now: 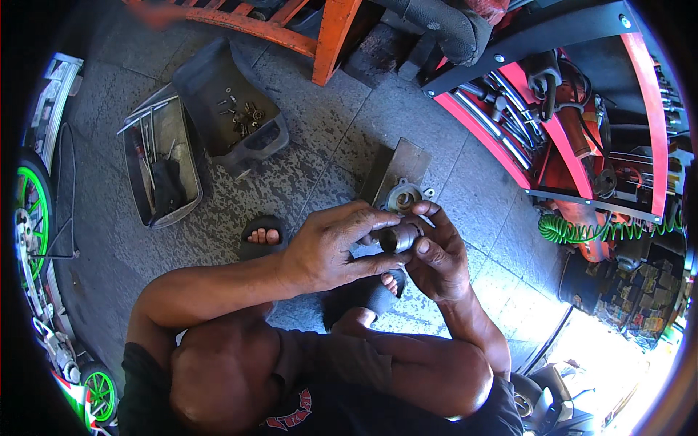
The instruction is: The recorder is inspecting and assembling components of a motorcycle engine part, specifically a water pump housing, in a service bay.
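Note:
A short, dark, round metal part is held up between my two hands above the floor. My left hand grips it from the left, fingers and thumb closed toward its side. From the right, my right hand pinches it with curled fingers and thumb. Both hands look stained dark. Just beyond the fingers lies a grey metal cover with a round opening, partly hidden by my hands. It rests against a rectangular block on the floor.
At the far left, a black plastic bin holds small bolts and metal bits. Beside it, a tray carries long tools. A red tool rack stands at right, near a coiled green hose. An orange frame stands at the back.

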Available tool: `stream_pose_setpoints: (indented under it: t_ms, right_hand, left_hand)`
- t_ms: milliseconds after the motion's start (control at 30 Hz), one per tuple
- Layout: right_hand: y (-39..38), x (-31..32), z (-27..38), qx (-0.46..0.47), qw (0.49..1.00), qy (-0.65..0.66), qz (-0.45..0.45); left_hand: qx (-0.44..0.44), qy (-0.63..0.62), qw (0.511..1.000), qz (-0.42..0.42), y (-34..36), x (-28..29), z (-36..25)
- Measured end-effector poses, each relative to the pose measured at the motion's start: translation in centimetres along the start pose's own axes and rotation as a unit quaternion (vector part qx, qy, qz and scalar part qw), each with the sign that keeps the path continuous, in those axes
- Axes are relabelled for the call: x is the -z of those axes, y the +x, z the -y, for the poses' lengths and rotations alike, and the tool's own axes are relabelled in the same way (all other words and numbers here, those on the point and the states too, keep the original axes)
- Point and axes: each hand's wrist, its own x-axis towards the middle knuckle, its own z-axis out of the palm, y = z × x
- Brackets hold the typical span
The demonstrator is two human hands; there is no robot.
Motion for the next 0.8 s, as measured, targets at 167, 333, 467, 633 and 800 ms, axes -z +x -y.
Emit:
stream_pose_setpoints:
  t_ms: [167,333,467,633,800]
  right_hand:
    - [0.0,-0.5,0.0,0.106,0.977,-0.184,-0.021]
    - [-0.5,-0.5,0.5,0.126,0.957,-0.260,0.002]
    - [-0.3,-0.2,0.2,0.171,0.921,-0.347,0.035]
    - [-0.2,0.2,0.0,0.208,0.872,-0.440,0.045]
    - [0.1,0.2,0.2,0.259,0.795,-0.546,0.054]
  left_hand:
    - [0.084,-0.031,0.996,0.014,-0.2,-0.1,0.1]
    - [0.321,-0.303,0.897,0.012,-0.1,-0.7,0.1]
    - [0.432,-0.517,0.739,-0.003,0.0,-0.6,0.4]
    - [0.465,-0.542,0.700,-0.003,0.1,-0.1,1.0]
    - [0.473,-0.554,0.685,-0.011,0.1,-0.1,1.3]
